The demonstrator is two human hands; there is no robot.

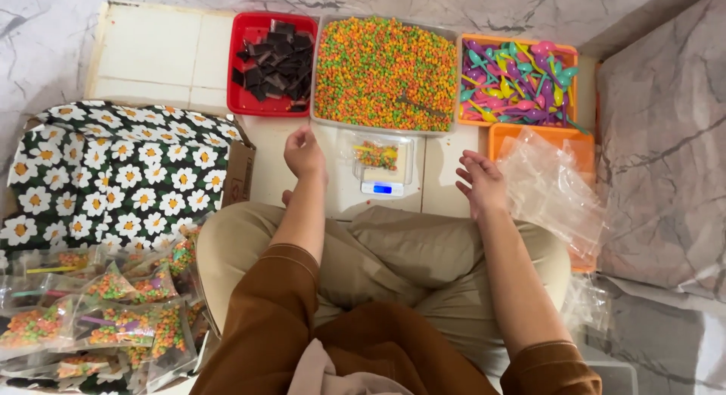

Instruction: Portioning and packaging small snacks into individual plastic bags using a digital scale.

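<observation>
Here both hands, left hand and right hand, flank the scale

Glossy clear plastic bags (crinkled), smooth plastic trays, matt cloth.

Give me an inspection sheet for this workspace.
Surface: pale tiled floor between marble walls.
Job's things: small scale carrying a part-filled bag; tray of coloured pellets; red tray of dark pieces; orange tray of plastic spoons; empty clear bags.
Clutter: filled bags heaped beside a flowered cloth.
Fingers: left hand loosely closed, right hand open; both empty, near the scale.
Cables: nothing seen.
Surroundings: person seated cross-legged.
</observation>
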